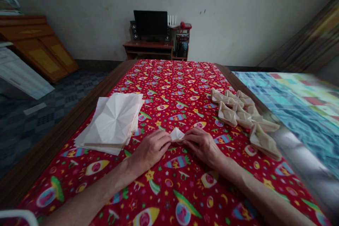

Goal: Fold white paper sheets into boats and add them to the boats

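A small folded piece of white paper (176, 134) sits on the red patterned cloth (174, 91) between my two hands. My left hand (152, 148) pinches its left edge with curled fingers. My right hand (202, 144) pinches its right edge the same way. Most of the paper is hidden under my fingers. A stack of creased white paper sheets (112, 122) lies to the left of my left hand. Several folded beige paper boats (242, 114) lie in a cluster to the right of my right hand.
The cloth covers a wooden table (63, 127). A bed with a blue patterned cover (291, 106) runs along the right. Against the far wall stands a low desk (149, 47) with a dark monitor (150, 24). Wooden cabinets (39, 47) stand at the left.
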Motion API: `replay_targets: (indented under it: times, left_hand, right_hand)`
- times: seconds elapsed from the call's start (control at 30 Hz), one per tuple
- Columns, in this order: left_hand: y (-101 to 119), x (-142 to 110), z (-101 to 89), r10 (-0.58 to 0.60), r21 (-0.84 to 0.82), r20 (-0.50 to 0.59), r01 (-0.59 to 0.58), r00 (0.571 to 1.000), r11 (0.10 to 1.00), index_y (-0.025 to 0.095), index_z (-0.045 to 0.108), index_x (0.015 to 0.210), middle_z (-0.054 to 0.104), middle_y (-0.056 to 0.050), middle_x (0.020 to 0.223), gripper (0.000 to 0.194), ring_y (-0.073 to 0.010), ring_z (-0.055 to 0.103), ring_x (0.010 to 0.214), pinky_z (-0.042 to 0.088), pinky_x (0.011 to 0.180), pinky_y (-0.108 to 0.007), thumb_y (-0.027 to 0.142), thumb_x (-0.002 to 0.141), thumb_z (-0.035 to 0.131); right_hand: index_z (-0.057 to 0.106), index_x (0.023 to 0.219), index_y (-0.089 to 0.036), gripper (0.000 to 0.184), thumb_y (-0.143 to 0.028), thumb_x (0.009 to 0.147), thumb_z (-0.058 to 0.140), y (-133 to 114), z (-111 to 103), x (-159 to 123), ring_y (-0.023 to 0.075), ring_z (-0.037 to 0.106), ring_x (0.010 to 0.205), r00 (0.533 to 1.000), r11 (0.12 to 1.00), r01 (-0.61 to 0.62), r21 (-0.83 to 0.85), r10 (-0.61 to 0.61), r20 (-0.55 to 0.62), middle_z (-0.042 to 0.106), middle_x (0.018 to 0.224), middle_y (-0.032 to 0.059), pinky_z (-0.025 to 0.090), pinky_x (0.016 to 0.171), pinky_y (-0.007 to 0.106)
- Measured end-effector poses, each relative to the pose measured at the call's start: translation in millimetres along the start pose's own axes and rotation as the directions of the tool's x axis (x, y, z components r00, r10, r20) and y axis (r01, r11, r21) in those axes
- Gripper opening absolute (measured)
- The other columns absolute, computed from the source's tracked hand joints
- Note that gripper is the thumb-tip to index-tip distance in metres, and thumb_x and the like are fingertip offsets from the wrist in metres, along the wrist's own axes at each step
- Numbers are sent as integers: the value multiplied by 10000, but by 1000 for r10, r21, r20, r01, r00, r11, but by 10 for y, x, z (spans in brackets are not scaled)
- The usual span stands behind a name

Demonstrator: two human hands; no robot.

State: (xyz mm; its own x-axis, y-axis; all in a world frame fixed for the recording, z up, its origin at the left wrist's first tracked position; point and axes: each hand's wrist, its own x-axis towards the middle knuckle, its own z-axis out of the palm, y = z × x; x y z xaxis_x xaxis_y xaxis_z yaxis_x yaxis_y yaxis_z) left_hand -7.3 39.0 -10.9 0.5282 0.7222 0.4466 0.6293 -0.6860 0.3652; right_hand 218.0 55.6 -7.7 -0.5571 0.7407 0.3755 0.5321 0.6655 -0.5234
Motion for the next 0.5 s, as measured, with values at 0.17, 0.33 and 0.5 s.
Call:
replay_targets:
  times: [0.17,0.33,0.5]
  left_hand:
    - [-41,41,74,-171,-84,-62,165,983,983,162,572,759,559,-28,863,107,-157,539,835,462,756,-285,132,860,558]
    - [-45,80,61,-246,-22,-35,245,969,969,165,545,720,524,-26,838,154,-169,521,829,448,749,-304,184,874,553]
    - [-18,93,43,-239,55,-18,240,971,969,179,516,727,512,-26,847,143,-177,516,842,452,752,-314,184,868,539]
  right_hand:
    - [660,807,-200,204,-301,909,515,-21,11,38,148,553,735,987,986,-162,-37,162,-1,628,783,28,408,653,249]
    - [622,798,-195,202,-327,905,513,-56,22,73,137,539,686,970,957,-242,-157,244,-7,594,753,20,377,635,242]
    - [587,775,-187,218,-349,901,516,-48,16,72,134,532,677,973,952,-227,-206,231,-7,584,739,18,363,639,239]
